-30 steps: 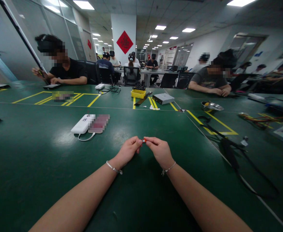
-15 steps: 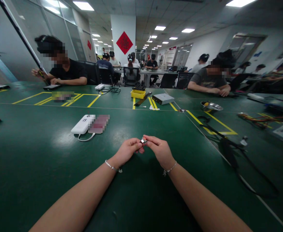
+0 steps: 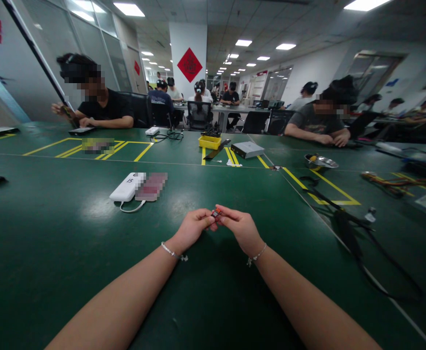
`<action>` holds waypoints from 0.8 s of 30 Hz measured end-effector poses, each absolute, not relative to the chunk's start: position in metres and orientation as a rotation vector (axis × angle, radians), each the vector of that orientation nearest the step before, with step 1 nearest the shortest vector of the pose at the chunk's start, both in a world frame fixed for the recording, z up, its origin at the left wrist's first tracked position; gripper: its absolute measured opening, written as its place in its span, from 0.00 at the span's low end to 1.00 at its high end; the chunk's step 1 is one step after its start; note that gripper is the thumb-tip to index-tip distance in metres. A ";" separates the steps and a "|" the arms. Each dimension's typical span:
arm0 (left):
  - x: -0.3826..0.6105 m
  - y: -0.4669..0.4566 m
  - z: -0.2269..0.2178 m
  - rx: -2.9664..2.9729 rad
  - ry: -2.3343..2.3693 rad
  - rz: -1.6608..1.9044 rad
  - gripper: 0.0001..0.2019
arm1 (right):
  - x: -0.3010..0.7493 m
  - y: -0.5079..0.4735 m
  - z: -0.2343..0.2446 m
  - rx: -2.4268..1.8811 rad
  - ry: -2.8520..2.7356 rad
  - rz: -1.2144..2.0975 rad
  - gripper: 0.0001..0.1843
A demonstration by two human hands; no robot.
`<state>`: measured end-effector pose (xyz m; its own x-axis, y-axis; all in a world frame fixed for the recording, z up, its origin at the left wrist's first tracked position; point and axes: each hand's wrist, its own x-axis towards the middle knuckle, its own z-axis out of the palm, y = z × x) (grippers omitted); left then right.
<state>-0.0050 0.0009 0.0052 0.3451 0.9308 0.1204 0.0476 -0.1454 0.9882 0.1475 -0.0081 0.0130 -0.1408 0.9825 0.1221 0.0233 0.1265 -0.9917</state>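
Between my fingertips, above the green table [image 3: 67,233], is a small dark and orange part [image 3: 216,212], too small to name. My left hand [image 3: 195,224] pinches it from the left, thumb against the fingers. From the right, my right hand [image 3: 240,227] closes its thumb and fingers on the same part. The two hands meet at the fingertips, which hide much of it. A white power bank [image 3: 127,187] marked 15 lies beyond my left hand, its short cable looping toward a blurred-out phone [image 3: 151,186] beside it.
Farther back are a yellow tray [image 3: 210,142], a grey metal box [image 3: 247,149] and a metal dish [image 3: 321,162]. A black cable [image 3: 347,233] sprawls on the right near bundled coloured wires [image 3: 391,182]. Across the table sit a person [image 3: 103,104] at left and another person [image 3: 316,119] at right.
The part has turned slightly between my fingers: its bright metallic face now looks darker, with more orange showing. My hands stay together in nearly the same place. The whole view has shifted slightly.
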 end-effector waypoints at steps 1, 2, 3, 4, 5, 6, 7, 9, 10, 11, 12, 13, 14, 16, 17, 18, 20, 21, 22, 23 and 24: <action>-0.005 0.001 0.006 1.501 0.936 1.006 0.08 | 0.147 -0.008 0.013 -1.071 -1.395 1.195 0.19; -0.005 0.001 0.006 1.498 0.941 1.006 0.08 | 0.147 -0.008 0.013 -1.072 -1.398 1.188 0.19; -0.005 0.000 0.006 1.497 0.943 1.006 0.08 | 0.147 -0.008 0.013 -1.075 -1.402 1.182 0.18; -0.005 0.000 0.006 1.500 0.943 1.005 0.08 | 0.147 -0.008 0.013 -1.077 -1.405 1.178 0.18; -0.005 0.000 0.006 1.502 0.943 1.004 0.09 | 0.147 -0.008 0.013 -1.079 -1.408 1.175 0.18; -0.005 0.000 0.006 1.504 0.940 1.005 0.09 | 0.147 -0.008 0.013 -1.080 -1.412 1.171 0.17; -0.005 0.000 0.005 1.503 0.934 1.003 0.09 | 0.147 -0.008 0.014 -1.082 -1.416 1.164 0.17; -0.005 0.001 0.003 1.493 0.923 1.002 0.09 | 0.147 -0.008 0.015 -1.091 -1.424 1.143 0.17; -0.005 0.001 0.003 1.486 0.916 1.001 0.09 | 0.147 -0.009 0.016 -1.101 -1.430 1.128 0.16; -0.005 0.001 0.002 1.480 0.911 1.001 0.09 | 0.146 -0.009 0.017 -1.114 -1.435 1.113 0.16; -0.005 0.001 0.001 1.476 0.908 0.999 0.09 | 0.146 -0.010 0.018 -1.127 -1.440 1.100 0.16; -0.005 0.002 0.001 1.475 0.910 0.997 0.09 | 0.146 -0.010 0.019 -1.137 -1.443 1.088 0.16; -0.005 0.002 0.000 1.474 0.914 0.996 0.09 | 0.145 -0.010 0.019 -1.142 -1.446 1.080 0.16; -0.005 0.002 0.000 1.476 0.921 0.996 0.09 | 0.145 -0.011 0.020 -1.140 -1.450 1.071 0.15; -0.005 0.002 0.000 1.476 0.921 0.996 0.09 | 0.144 -0.011 0.020 -1.135 -1.453 1.070 0.15; -0.005 0.002 0.001 1.477 0.919 0.995 0.09 | 0.144 -0.010 0.019 -1.133 -1.455 1.068 0.16; -0.005 0.002 0.001 1.481 0.918 0.992 0.09 | 0.145 -0.010 0.020 -1.138 -1.463 1.060 0.15; -0.005 0.002 0.002 1.484 0.924 0.988 0.09 | 0.146 -0.010 0.020 -1.143 -1.468 1.053 0.15; -0.005 0.002 0.002 1.490 0.932 0.983 0.10 | 0.146 -0.010 0.020 -1.144 -1.474 1.048 0.15; -0.005 0.002 0.002 1.500 0.941 0.979 0.10 | 0.147 -0.010 0.020 -1.140 -1.480 1.048 0.15; -0.005 0.002 0.002 1.514 0.952 0.976 0.10 | 0.147 -0.010 0.020 -1.133 -1.482 1.052 0.15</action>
<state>-0.0046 0.0017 0.0022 0.3507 0.9312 0.0990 0.0755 -0.1335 0.9882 0.1472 -0.0101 0.0199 -0.1097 0.9772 0.1819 0.1506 0.1972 -0.9687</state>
